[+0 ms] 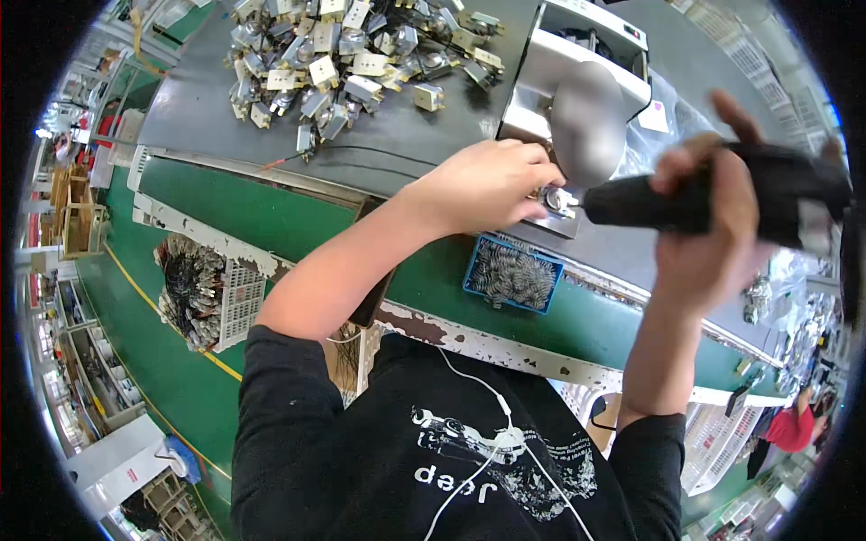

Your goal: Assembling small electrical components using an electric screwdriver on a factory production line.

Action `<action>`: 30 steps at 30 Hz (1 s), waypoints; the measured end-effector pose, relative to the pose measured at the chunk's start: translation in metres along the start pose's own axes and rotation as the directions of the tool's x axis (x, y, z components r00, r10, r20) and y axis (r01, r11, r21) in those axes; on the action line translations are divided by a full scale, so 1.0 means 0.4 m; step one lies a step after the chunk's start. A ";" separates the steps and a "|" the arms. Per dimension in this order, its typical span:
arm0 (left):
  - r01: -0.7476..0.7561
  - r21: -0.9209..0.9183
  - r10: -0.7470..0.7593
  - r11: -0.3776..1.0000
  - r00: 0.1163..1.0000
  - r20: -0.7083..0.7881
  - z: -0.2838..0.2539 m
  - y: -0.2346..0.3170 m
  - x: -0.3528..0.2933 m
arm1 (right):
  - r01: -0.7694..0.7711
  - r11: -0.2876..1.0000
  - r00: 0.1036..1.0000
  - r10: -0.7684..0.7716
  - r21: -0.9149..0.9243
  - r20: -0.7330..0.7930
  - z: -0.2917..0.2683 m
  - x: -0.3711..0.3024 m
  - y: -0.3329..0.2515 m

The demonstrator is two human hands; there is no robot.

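Observation:
My right hand, blurred by motion, is wrapped round a black electric screwdriver. The screwdriver lies almost level, its tip pointing left at a small metal part. Whether the tip touches the part I cannot tell. On the other side, my left hand is closed on that part, partly covering it with the fingers. The part sits on a metal block at the bench edge. Dark wires trail left from under my left hand across the bench, ending in reddish tips.
A heap of metal-cased parts with cream faces and brass pins covers the far bench. Beyond my hands stands a white-framed machine with a rounded metal cover. A blue tray holds many small metal pieces. A white crate stands left.

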State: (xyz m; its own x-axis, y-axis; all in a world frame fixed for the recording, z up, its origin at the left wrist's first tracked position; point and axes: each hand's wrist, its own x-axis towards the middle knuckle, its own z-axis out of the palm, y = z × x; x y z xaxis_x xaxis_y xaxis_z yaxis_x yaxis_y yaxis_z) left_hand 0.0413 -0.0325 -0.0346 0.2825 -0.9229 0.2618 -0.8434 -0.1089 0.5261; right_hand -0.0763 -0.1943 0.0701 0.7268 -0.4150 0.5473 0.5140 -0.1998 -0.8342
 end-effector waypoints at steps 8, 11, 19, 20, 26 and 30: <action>0.107 -0.040 -0.106 0.993 0.994 0.028 0.039 -0.017 -0.009 | -0.035 0.999 0.998 0.034 -0.030 -0.046 0.088 0.003 0.085; 0.140 -0.055 -0.137 0.989 0.989 0.049 0.038 -0.015 -0.012 | 0.009 1.000 1.000 -0.010 0.028 0.023 0.092 0.004 0.097; 0.112 -0.043 -0.109 0.993 0.993 0.054 0.034 -0.016 -0.007 | -0.033 0.999 0.992 0.031 0.015 0.123 0.088 0.002 0.095; 0.115 -0.046 -0.112 0.992 0.992 0.061 0.032 -0.016 -0.006 | -0.037 0.998 0.988 0.031 0.041 0.151 0.083 0.002 0.099; 0.144 -0.042 -0.139 0.989 0.986 0.096 0.026 -0.010 -0.001 | -0.055 0.992 0.983 0.034 0.110 0.180 0.065 0.006 0.113; 0.165 -0.063 -0.159 0.984 0.984 0.081 0.026 -0.004 0.000 | -0.060 0.994 0.983 0.043 0.089 0.181 0.063 0.010 0.111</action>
State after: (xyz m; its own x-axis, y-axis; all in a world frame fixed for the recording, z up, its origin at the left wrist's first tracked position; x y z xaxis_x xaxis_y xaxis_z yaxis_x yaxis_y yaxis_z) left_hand 0.0380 -0.0361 -0.0441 0.3754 -0.9205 0.1082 -0.7547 -0.2357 0.6123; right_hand -0.0391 -0.1825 0.0372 0.8188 -0.2557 0.5139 0.5077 -0.0950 -0.8563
